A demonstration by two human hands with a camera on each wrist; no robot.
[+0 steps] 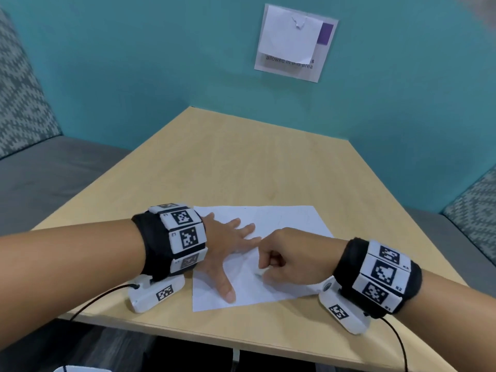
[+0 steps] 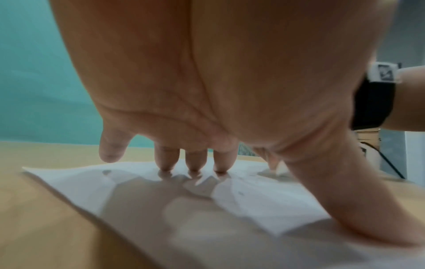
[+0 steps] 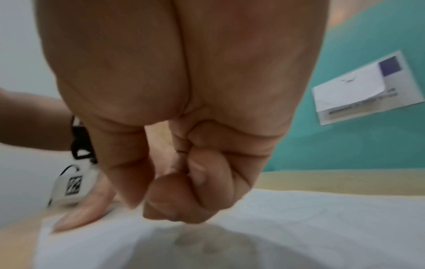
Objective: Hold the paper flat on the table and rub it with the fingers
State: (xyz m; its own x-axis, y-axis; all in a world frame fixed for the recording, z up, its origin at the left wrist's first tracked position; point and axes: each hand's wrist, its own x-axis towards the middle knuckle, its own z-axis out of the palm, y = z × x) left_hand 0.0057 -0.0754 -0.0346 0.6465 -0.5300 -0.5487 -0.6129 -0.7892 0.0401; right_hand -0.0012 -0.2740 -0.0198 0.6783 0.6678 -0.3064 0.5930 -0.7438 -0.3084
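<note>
A white sheet of paper [image 1: 281, 218] with faint pencil marks lies on the light wooden table [image 1: 228, 157] near its front edge. My left hand [image 1: 230, 242] rests flat on the sheet's left half with fingers spread; its fingertips [image 2: 194, 163] press on the paper [image 2: 264, 200]. My right hand [image 1: 281, 259] is curled just right of it, knuckles down on the sheet [image 3: 322, 218]. A small white piece [image 1: 261, 271], like an eraser, shows between its thumb and fingers. The right wrist view is blurred, and there the curled fingers [image 3: 184, 200] hide that piece.
A teal wall stands behind the table with a paper sign [image 1: 295, 41] pinned to it. Grey upholstered bench seats flank the table on the left [image 1: 40, 178] and right [image 1: 477, 210]. Black cables trail from both wrist devices over the table's front edge.
</note>
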